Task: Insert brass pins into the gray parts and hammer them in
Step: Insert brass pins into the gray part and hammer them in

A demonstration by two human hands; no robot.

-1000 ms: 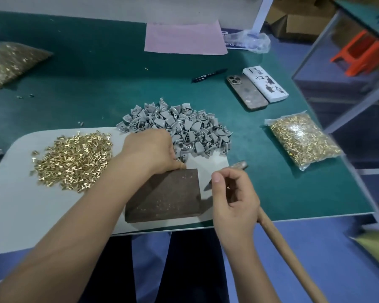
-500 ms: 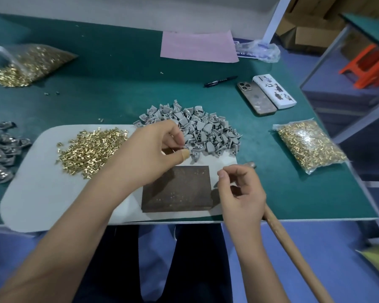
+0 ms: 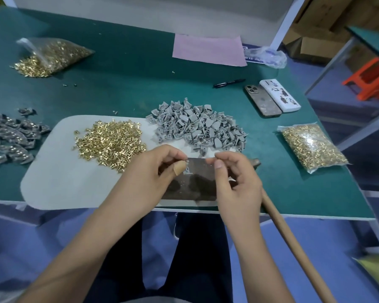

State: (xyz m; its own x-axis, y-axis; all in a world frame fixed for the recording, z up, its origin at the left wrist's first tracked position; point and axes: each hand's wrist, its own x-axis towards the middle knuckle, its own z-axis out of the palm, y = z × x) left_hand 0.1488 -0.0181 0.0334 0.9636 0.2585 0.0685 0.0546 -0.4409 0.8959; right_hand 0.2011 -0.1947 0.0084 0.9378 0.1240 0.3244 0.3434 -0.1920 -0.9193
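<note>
My left hand (image 3: pixel 155 173) pinches a small gray part (image 3: pixel 187 169) between thumb and fingers, just above the dark block (image 3: pixel 197 184). My right hand (image 3: pixel 236 180) faces it, thumb and forefinger pinched together at the block's far edge; anything between them is too small to see. Its other fingers curl over the wooden handle of the hammer (image 3: pixel 293 243), whose head (image 3: pixel 256 161) rests on the table. A pile of gray parts (image 3: pixel 197 130) and a heap of loose brass pins (image 3: pixel 109 143) lie just beyond, on the white mat (image 3: pixel 64 184).
A bag of brass pins (image 3: pixel 311 147) lies at the right and an open bag (image 3: pixel 50 55) at the far left. Several gray parts (image 3: pixel 9 136) sit off the mat's left. Two phones (image 3: pixel 269 99), a pen (image 3: pixel 229 83) and a pink sheet (image 3: pixel 208 50) lie farther back.
My left hand has lifted a gray part from the pile and brought it over the block. My right hand's pinched fingers have moved left toward it. The hammer stays put.
</note>
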